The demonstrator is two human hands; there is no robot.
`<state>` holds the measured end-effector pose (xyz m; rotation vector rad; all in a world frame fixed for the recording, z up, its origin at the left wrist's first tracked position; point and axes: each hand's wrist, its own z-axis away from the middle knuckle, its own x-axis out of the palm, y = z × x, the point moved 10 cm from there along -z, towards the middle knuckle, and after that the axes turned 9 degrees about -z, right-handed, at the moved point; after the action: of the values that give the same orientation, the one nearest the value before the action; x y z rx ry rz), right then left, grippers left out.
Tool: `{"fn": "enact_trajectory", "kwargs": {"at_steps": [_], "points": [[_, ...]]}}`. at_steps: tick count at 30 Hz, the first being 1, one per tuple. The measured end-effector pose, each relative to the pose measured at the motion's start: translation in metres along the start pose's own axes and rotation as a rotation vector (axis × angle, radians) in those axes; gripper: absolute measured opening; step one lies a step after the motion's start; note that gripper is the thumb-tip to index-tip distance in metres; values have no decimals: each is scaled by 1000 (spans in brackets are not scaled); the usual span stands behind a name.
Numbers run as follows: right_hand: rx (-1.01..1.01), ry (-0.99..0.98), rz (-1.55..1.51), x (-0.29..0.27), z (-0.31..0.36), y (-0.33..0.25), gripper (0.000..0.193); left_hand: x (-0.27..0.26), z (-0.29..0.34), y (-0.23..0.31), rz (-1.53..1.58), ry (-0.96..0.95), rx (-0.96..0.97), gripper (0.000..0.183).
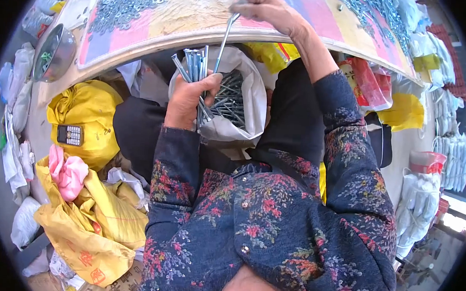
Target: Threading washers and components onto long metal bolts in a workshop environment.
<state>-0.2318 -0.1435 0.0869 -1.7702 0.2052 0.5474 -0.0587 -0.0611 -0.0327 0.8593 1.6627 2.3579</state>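
Bolt bundle held in left hand, one bolt pinched by right hand, one white sack beneath

The left hand grips a bundle of bolts at the left of an open sack holding loose bolts, while the right hand pinches a single bolt by its far end. Washers lie far left on the table; nearer, a phone rests on a yellow bag.

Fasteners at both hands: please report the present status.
Left grip closed around bundled metal fasteners. Right grip pinching one long fastener. Left grip partly hides white bag of more fasteners.
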Motion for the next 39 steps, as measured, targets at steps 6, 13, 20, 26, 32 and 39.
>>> {"fn": "enact_trajectory", "kwargs": {"at_steps": [6,13,20,26,32,39], "points": [[180,-17,-166,9,-5,-13,22,-12,11,2,-111,7,57,16],[36,-473,634,54,-27,-52,27,-17,12,-3,-5,0,47,14],[344,-214,-824,107,-12,6,25,-36,18,24,30,270,108,13],[385,-410,-619,190,2,-13,26,-73,32,39,261,301,216,18],[-133,115,50,131,-113,-45,39,-101,31,34,426,325,200,20],[-240,276,685,177,-168,-27,26,-118,30,40,355,536,226,18]]}}
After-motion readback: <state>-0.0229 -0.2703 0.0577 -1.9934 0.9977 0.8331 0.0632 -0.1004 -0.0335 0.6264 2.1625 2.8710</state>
